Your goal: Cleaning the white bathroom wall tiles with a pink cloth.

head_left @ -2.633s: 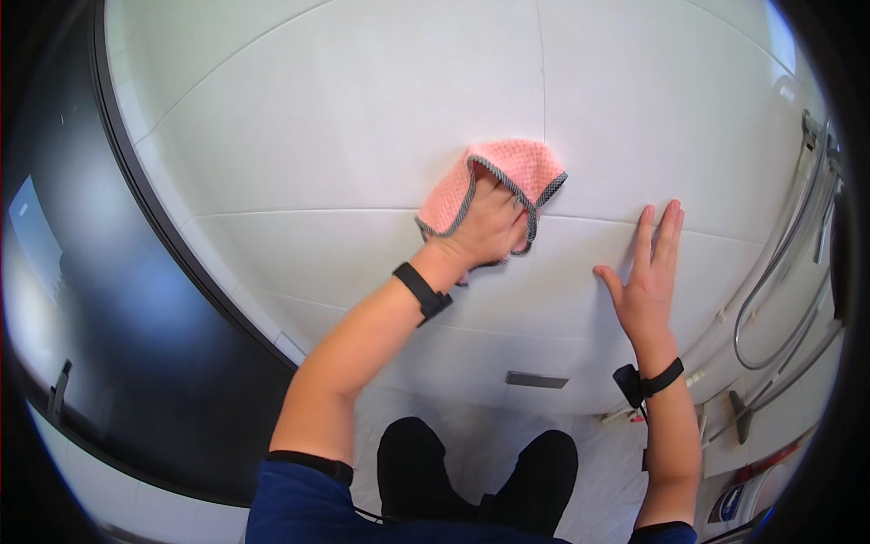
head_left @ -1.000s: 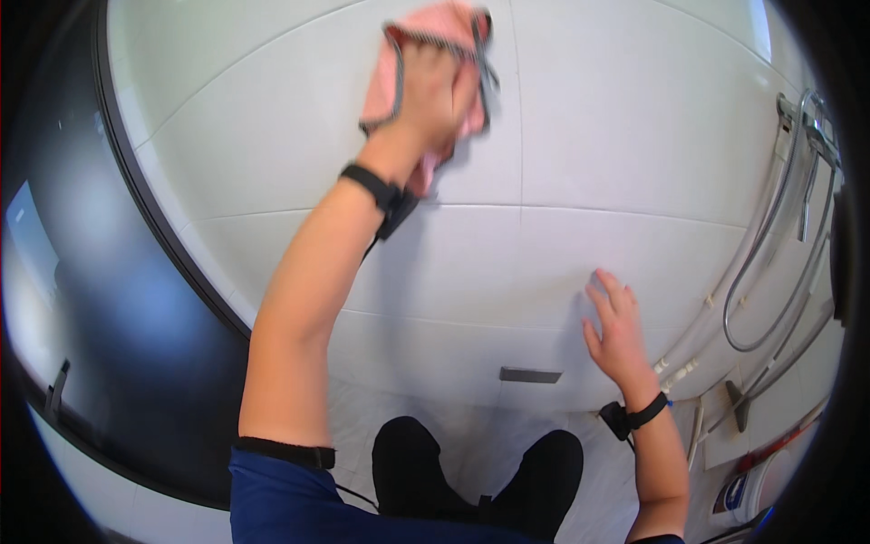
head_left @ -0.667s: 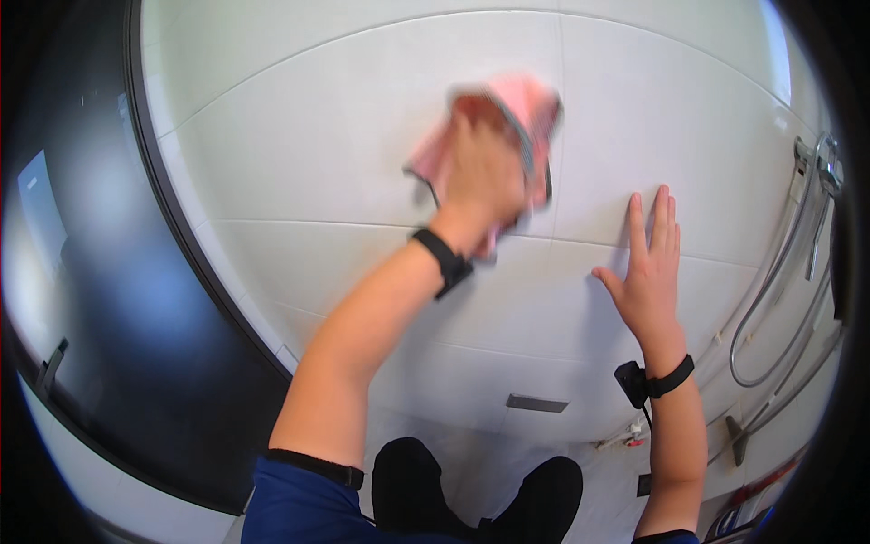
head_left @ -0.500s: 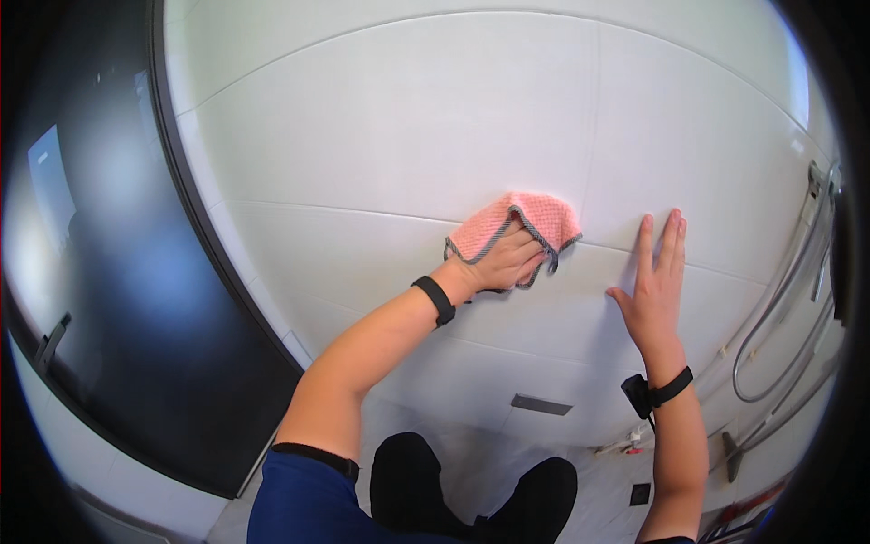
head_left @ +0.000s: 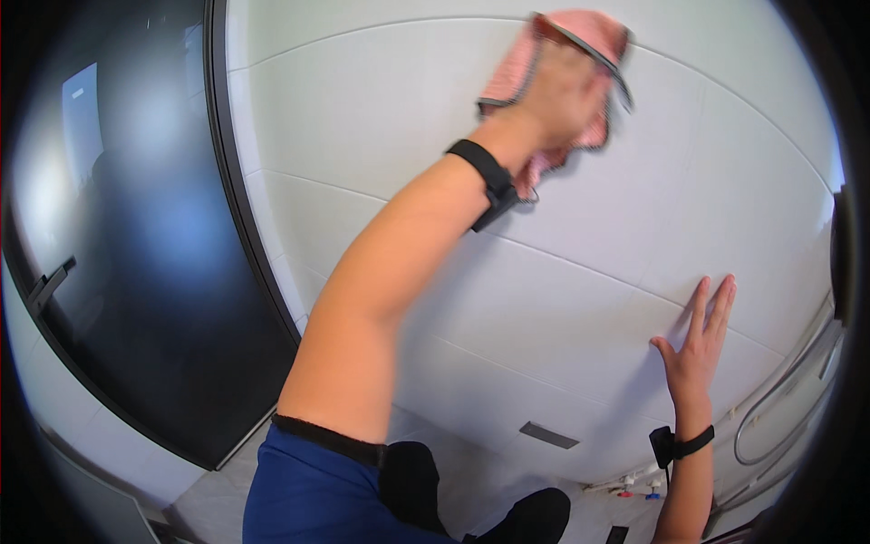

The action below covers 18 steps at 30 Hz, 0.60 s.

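Note:
High on the white tiled wall point(head_left: 381, 245), my left hand point(head_left: 566, 91) presses a pink cloth point(head_left: 512, 77) with a dark striped edging. The hand is smeared by motion, and the cloth shows above, beside and below its fingers. A black band point(head_left: 485, 172) circles the left wrist. Lower and to the right, my right hand point(head_left: 696, 349) rests flat against the same wall, fingers stretched upward and thumb out to the side, with nothing in it. Around the right wrist is another black band with a small black box point(head_left: 663, 445).
A dark glossy door point(head_left: 154, 254) with a lever handle point(head_left: 50, 283) stands at the left. Grey shower hose point(head_left: 752, 426) curves along the right side. Small valves with red and blue knobs point(head_left: 639, 490) sit low on the wall, near a dark rectangular plate point(head_left: 548, 435).
My left hand has swept the cloth upward across the wall. The view has shifted, so my right hand appears lower and farther right, still flat on the tiles.

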### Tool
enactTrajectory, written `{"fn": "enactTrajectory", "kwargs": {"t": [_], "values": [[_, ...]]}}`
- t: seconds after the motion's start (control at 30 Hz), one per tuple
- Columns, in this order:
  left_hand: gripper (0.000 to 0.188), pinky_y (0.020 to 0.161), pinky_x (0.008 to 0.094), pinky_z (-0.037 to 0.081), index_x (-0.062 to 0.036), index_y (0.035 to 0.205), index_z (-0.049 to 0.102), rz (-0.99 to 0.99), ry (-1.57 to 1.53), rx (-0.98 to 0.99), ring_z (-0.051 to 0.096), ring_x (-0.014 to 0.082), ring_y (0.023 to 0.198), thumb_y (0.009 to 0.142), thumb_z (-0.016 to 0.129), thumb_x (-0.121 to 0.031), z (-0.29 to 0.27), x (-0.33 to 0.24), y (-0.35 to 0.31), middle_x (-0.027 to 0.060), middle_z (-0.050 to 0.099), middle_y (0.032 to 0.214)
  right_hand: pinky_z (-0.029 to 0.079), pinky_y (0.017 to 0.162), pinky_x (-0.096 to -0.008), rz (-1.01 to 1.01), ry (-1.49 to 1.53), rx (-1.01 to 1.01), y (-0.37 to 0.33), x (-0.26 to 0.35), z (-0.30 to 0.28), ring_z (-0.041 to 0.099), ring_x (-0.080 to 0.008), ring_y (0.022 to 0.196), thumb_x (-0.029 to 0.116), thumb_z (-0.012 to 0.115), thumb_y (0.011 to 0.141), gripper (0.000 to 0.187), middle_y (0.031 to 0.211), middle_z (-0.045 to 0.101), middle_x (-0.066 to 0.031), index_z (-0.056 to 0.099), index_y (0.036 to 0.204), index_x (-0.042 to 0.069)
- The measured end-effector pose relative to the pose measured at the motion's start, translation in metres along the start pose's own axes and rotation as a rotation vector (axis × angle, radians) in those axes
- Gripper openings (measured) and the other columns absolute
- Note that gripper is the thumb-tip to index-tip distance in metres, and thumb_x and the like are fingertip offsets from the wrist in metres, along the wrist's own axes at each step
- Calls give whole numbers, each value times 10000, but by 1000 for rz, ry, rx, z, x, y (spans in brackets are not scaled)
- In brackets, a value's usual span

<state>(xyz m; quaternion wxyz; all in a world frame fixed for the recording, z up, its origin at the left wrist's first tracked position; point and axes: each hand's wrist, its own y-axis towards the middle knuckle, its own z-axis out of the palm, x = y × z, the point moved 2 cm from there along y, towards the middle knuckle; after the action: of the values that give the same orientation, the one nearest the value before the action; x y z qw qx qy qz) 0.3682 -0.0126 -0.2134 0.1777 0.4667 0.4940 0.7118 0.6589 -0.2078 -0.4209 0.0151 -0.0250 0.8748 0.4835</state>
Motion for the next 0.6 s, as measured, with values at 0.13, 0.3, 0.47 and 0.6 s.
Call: {"fn": "enactTrajectory", "kwargs": {"t": [0.13, 0.3, 0.47, 0.6], "values": [[206, 890, 564, 419, -2, 959, 639, -17, 459, 132, 566, 445, 994, 951, 554, -189, -78, 88, -35, 236, 645, 1040, 287, 1247, -475, 2, 3, -31, -2, -4, 2, 173, -413, 1563, 43, 945, 512, 1328, 1708, 135, -203, 247, 1639, 132], [532, 958, 583, 417, -13, 1383, 564, -825, 636, 47, 589, 429, 1133, 1053, 451, -414, -176, 129, -97, 209, 679, 1209, 294, 1244, -478, -14, 44, -36, -1, 7, 8, 192, -418, 1557, 30, 935, 502, 1320, 1705, 146, -204, 264, 1634, 123], [567, 1158, 524, 316, 55, 1460, 475, -768, 734, -80, 423, 445, 1403, 1082, 426, -365, -152, 60, -176, 286, 484, 1496, 292, 1244, -480, -16, 64, -53, -1, 6, 10, 202, -420, 1554, 19, 932, 499, 1322, 1704, 150, -203, 264, 1635, 126], [499, 1155, 520, 338, 62, 1405, 529, -650, 169, 167, 471, 441, 1360, 1031, 517, -270, -88, -58, -171, 283, 530, 1442, 284, 1248, -479, -19, 62, -66, -1, 2, 14, 197, -416, 1557, 8, 930, 499, 1325, 1706, 150, -198, 262, 1637, 133]]}}
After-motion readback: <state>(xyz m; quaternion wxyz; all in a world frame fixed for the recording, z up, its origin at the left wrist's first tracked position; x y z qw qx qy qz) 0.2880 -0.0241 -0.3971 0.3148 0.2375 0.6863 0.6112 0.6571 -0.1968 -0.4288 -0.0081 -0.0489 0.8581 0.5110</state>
